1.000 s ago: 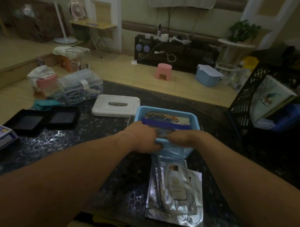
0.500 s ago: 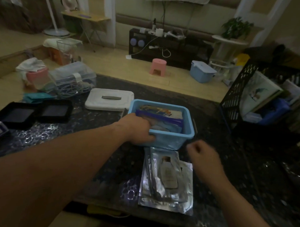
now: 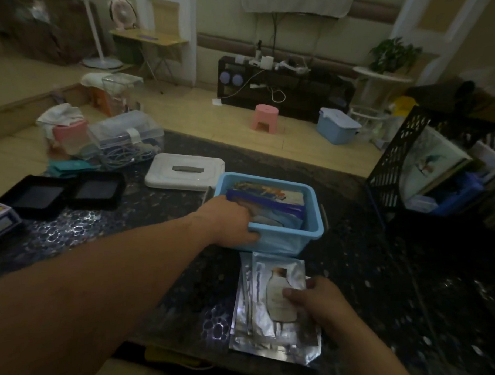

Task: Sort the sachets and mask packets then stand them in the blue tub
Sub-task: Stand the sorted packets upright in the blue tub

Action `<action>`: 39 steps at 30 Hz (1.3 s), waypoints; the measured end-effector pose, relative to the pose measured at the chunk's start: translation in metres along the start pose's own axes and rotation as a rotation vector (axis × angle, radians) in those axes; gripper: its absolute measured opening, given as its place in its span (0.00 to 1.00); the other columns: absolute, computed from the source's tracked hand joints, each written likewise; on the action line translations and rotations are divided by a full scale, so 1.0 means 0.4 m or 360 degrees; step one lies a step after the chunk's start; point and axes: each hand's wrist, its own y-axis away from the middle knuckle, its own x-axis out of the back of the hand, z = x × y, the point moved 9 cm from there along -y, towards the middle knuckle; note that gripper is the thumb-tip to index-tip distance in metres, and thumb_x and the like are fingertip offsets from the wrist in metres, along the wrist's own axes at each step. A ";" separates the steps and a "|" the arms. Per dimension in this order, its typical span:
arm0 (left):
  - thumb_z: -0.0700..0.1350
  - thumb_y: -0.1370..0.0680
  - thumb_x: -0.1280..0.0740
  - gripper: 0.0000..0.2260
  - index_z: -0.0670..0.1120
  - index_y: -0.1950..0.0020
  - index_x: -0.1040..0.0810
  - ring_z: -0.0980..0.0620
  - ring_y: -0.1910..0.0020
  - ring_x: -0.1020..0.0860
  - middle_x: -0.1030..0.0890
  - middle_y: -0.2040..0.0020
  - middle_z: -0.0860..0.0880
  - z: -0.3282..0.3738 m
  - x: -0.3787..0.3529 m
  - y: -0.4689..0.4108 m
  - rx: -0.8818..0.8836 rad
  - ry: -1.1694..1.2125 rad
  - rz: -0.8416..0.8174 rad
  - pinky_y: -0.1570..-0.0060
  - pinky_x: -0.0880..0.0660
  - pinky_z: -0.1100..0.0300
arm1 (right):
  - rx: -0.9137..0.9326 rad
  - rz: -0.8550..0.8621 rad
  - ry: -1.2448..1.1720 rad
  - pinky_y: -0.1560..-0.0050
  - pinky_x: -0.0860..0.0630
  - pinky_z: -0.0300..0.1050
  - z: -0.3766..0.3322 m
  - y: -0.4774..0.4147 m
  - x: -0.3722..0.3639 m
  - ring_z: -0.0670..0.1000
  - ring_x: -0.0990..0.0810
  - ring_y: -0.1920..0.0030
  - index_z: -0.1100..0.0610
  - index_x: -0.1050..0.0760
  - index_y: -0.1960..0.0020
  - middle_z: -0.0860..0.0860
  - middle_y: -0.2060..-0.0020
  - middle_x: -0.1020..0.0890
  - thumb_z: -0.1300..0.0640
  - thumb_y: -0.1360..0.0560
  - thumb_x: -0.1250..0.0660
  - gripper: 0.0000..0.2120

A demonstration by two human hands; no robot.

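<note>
Right hand (image 3: 317, 300) is down from its hover beside the pile half a second ago and now sits on the silver packets (image 3: 267, 313). Its thumb lies flat on the top one and its fingers curl at the pile's right edge, pinching. How many packets it takes cannot be told. Left hand (image 3: 230, 221) is unchanged at the near-left corner of the blue tub (image 3: 282, 242), arm stretched straight across the table (image 3: 383, 266). Its fingers are hooked over the rim inside and the thumb is outside on the wall, clamped on the rim. The tub stands mid-table, and the silver pile lies flat just in front of it, nearly touching its near wall. The top silver packet bears a pale bottle picture, with print too small to read. The pile fans to at least three packets; exact count unclear. Standing packets (image 3: 269, 199) in the tub: one with an orange-and-blue print at the back, a dark purple-blue one and pale blue ones nearer; no lettering is legible. Beyond the tub lies one white lid (image 3: 184, 174). Two black trays (image 3: 64, 193) sit side by side at far left. One black lattice crate (image 3: 394, 168) is at right.
</note>
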 end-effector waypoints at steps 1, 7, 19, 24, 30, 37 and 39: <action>0.70 0.21 0.46 0.26 0.54 0.43 0.18 0.52 0.54 0.25 0.16 0.50 0.52 -0.001 0.000 -0.001 0.0010 -0.0001 0.0005 0.46 0.25 0.51 | 0.0007 -0.0024 -0.0112 0.58 0.14 0.49 0.005 0.008 0.006 0.55 0.11 0.60 0.64 0.16 0.48 0.56 0.60 0.11 0.62 0.26 0.21 0.09; 0.71 0.22 0.46 0.22 0.56 0.50 0.22 0.52 0.54 0.25 0.18 0.53 0.53 0.002 0.001 0.002 -0.0005 0.0033 0.0040 0.48 0.28 0.53 | 0.0051 -0.0186 -0.0471 0.36 0.21 0.66 0.013 0.077 0.060 0.64 0.13 0.46 0.62 0.16 0.39 0.62 0.48 0.12 0.63 0.20 0.30 0.10; 0.69 0.21 0.41 0.23 0.54 0.43 0.18 0.51 0.55 0.26 0.21 0.55 0.52 -0.002 0.014 0.019 0.0052 0.0118 0.0031 0.48 0.27 0.52 | 0.1200 0.0102 -0.0149 0.51 0.17 0.48 -0.516 0.274 0.250 0.46 0.13 0.49 0.45 0.16 0.44 0.45 0.48 0.12 0.57 0.18 0.33 0.10; 0.66 0.19 0.40 0.19 0.51 0.54 0.27 0.50 0.57 0.29 0.26 0.59 0.51 0.005 0.032 0.027 0.0045 0.0083 0.0048 0.48 0.28 0.53 | 0.1452 0.0199 0.0336 0.49 0.21 0.37 -0.628 0.139 0.146 0.41 0.17 0.46 0.49 0.20 0.39 0.43 0.48 0.15 0.60 0.17 0.34 0.10; 0.69 0.21 0.41 0.20 0.55 0.58 0.25 0.55 0.64 0.29 0.26 0.64 0.56 -0.007 0.007 0.011 0.0016 0.0190 0.0042 0.47 0.27 0.51 | 0.1279 0.0263 0.0797 0.48 0.19 0.48 -0.548 -0.001 0.066 0.47 0.17 0.51 0.46 0.19 0.49 0.45 0.54 0.15 0.58 0.18 0.32 0.07; 0.67 0.20 0.39 0.18 0.53 0.57 0.28 0.52 0.59 0.29 0.29 0.64 0.55 -0.007 0.012 0.014 0.0045 0.0126 0.0087 0.51 0.28 0.54 | 0.1402 0.0158 0.0403 0.53 0.22 0.35 -0.609 0.162 0.162 0.40 0.17 0.50 0.48 0.19 0.40 0.44 0.51 0.15 0.59 0.16 0.34 0.09; 0.67 0.20 0.39 0.20 0.52 0.48 0.21 0.51 0.56 0.27 0.22 0.57 0.52 -0.003 0.012 0.014 0.0030 0.0133 0.0109 0.46 0.26 0.52 | 0.1321 -0.0060 0.0012 0.52 0.15 0.43 -0.612 0.230 0.217 0.45 0.14 0.49 0.50 0.19 0.37 0.48 0.49 0.13 0.59 0.18 0.33 0.11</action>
